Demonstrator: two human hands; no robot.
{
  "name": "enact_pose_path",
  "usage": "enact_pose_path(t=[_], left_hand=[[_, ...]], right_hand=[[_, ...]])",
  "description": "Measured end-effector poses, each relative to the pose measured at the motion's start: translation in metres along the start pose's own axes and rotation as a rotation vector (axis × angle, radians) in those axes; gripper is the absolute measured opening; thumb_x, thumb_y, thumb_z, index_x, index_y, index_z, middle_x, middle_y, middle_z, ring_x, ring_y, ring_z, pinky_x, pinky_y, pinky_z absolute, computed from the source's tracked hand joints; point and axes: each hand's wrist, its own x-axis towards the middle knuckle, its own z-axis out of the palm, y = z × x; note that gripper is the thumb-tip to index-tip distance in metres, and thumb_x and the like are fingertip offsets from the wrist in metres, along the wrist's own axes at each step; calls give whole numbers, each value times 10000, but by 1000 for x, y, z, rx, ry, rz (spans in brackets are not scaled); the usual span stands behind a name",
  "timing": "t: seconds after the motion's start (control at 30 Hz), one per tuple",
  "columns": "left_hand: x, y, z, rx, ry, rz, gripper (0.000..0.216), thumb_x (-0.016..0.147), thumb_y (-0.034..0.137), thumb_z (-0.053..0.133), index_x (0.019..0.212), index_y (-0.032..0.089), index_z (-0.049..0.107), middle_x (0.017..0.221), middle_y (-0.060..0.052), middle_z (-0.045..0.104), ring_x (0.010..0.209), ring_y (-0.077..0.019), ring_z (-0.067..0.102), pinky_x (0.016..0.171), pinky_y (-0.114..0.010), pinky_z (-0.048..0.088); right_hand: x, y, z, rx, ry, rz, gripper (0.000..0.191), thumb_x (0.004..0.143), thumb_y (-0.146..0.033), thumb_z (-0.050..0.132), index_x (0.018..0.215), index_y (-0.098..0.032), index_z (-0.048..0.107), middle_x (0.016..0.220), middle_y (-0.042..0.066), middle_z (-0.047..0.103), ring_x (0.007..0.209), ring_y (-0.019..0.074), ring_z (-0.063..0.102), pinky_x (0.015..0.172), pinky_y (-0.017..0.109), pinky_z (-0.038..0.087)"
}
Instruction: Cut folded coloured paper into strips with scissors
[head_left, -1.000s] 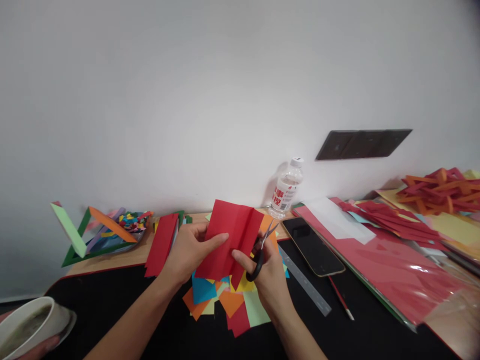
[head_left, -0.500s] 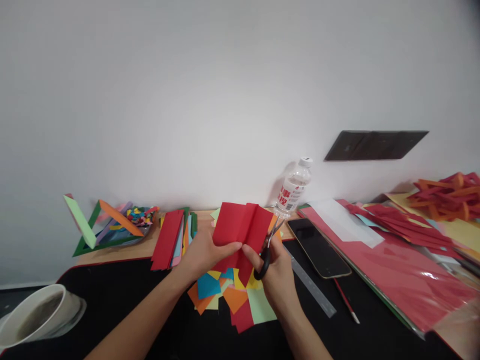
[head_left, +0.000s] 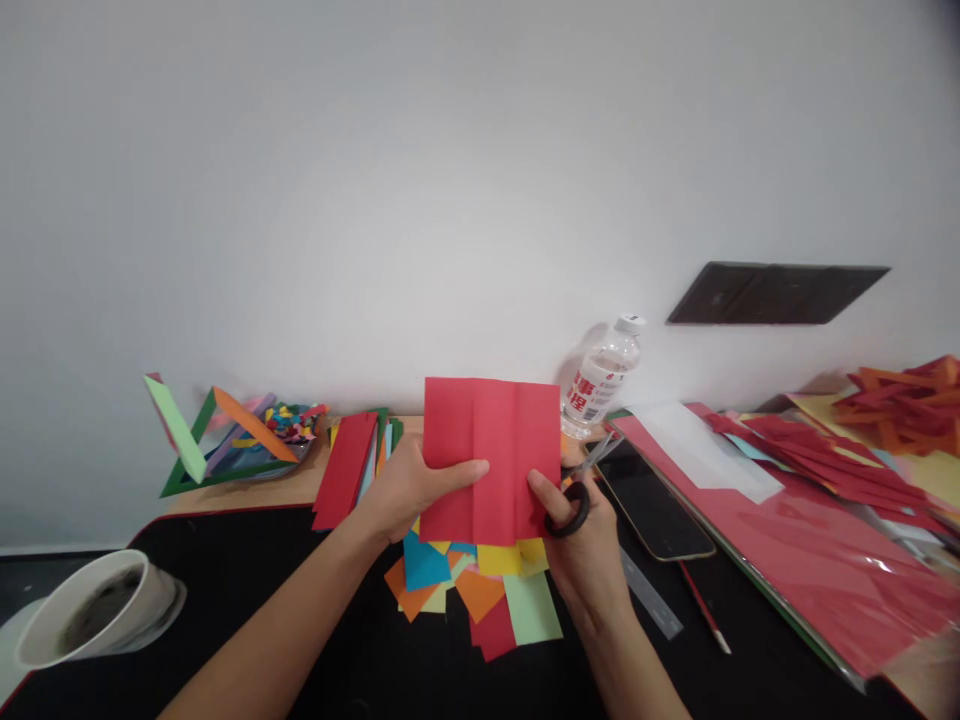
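Observation:
A creased red paper square [head_left: 491, 455] is held up flat over the black mat, facing me. My left hand [head_left: 409, 490] pinches its lower left edge, thumb across the front. My right hand [head_left: 589, 545] touches its lower right corner with the thumb while its fingers sit in the black handles of a pair of scissors [head_left: 577, 490], whose blades point up and right, beside the paper. Under the hands lies a loose pile of coloured paper pieces [head_left: 480, 590].
A phone [head_left: 652, 505], a grey ruler [head_left: 649, 600] and a red pencil [head_left: 703, 608] lie to the right, with red sheets [head_left: 795, 540] and red and orange strips [head_left: 907, 400] beyond. A water bottle [head_left: 604, 385] stands at the wall. Folded paper strips [head_left: 349, 470], a scrap tray [head_left: 289, 430] and a white cup [head_left: 97, 605] lie left.
The red paper has been unfolded flat and raised to face me. My right hand with the scissors slid from behind the paper to its right corner. The view drifted left.

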Motion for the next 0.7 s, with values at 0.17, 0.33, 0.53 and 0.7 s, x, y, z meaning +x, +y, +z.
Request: enact_pose_path(t=[0.17,0.33,0.53,0.7], left_hand=[[0,-3,7,0,42,-4,259,669,254,783,905,165,724,936,-94,757,876,-277,706,750,-366,582],[0,-4,6,-33,-13,-15,321,651,223,794,957,164,718,976,-99,752,894,-272,704,767,-359,585],[-6,33,-23,-123,487,141,319,598,246,829,877,149,710,919,-88,760,830,-274,714,701,-348,609],[-25,61,-28,-167,620,330,310,583,218,838,856,170,700,863,-44,756,776,-233,715,650,-294,612]], right_hand=[[0,1,1,6,35,-28,381,644,-245,801,981,-221,626,839,-1,701,779,194,671,715,328,541],[0,2,-2,-186,82,-149,455,672,-304,785,1084,-204,620,810,16,690,758,199,662,706,333,533],[-4,-4,-1,-331,-135,-96,459,729,-412,735,1106,-202,578,831,27,680,775,196,651,724,340,524],[-27,4,12,-345,-658,191,464,657,-345,818,1003,-218,537,770,13,679,721,177,638,656,286,490]])
